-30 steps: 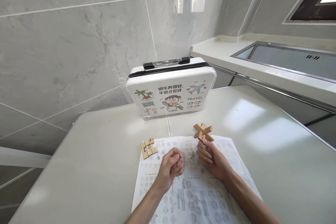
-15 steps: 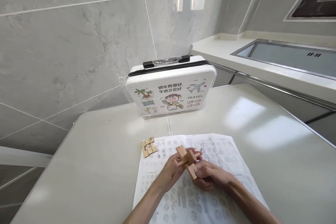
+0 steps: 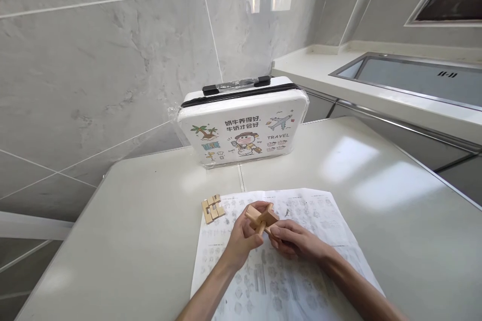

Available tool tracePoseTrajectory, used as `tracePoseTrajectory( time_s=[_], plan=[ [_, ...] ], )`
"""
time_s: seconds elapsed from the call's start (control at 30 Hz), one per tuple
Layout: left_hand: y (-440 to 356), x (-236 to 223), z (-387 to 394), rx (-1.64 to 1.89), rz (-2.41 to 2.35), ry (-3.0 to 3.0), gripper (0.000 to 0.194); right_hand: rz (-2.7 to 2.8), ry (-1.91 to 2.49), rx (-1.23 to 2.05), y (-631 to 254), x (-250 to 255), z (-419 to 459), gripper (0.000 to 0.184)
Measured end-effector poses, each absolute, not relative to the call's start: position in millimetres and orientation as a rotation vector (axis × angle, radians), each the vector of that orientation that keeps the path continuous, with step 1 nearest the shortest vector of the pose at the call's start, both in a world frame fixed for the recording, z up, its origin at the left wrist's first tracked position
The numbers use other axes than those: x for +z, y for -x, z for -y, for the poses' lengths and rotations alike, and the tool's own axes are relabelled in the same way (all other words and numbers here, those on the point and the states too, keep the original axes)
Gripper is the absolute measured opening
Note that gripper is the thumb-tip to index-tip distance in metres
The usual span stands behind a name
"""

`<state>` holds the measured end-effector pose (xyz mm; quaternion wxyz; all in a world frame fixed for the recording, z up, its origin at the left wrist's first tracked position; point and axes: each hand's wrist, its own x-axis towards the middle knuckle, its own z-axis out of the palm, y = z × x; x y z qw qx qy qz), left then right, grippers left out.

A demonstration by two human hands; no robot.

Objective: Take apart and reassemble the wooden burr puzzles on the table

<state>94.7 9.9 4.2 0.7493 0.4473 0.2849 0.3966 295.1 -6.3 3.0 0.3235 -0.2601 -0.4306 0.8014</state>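
Head view: both hands clamped on one wooden cross-shaped puzzle (image 3: 268,216), held over the upper half of the printed sheet (image 3: 316,210). Left hand (image 3: 241,242) wraps it from the left, thumb on near side, fingers round the back. Right hand (image 3: 297,238) pinches the near right end, thumb on top. Bars stick out at several angles; exact fit at the joint too small to read.

Second wooden piece (image 3: 213,209), flat lattice with a dark "3", lies at the sheet's upper left corner, near the left hand, untouched. Sheet lies on the white tabletop (image 3: 143,220). White cartoon-print case (image 3: 263,110), in clear plastic wrap, stands upright behind. Sink (image 3: 414,77) far right.
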Motion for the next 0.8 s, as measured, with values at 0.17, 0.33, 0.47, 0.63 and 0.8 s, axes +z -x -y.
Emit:
tracePoseTrajectory(
  time_s=[0.17, 0.33, 0.47, 0.63, 0.8],
  plan=[
    [-94.7, 1.4, -10.6, 0.905, -0.629, -1.013, 0.091, 1.017, 0.669, 2.100, -291.4, 2.8, 9.1, 0.050],
    [-95.6, 0.3, -9.8, 0.939, -0.699, -1.026, 0.090, 0.928, 0.678, 2.098, -288.5, -2.5, 10.9, 0.050],
    [-98.9, 0.3, -7.3, 1.012, -0.765, -0.991, 0.080, 0.902, 0.703, 2.081, -286.3, -6.1, 10.6, 0.051],
    [-101.0, 0.8, -5.3, 1.043, -0.736, -0.973, 0.074, 0.892, 0.694, 2.069, -285.2, -8.0, 11.0, 0.050],
    [-100.5, 3.0, -4.0, 1.017, -0.742, -1.027, 0.074, 0.886, 0.703, 2.048, -287.0, -11.4, 11.0, 0.050]
  ],
)
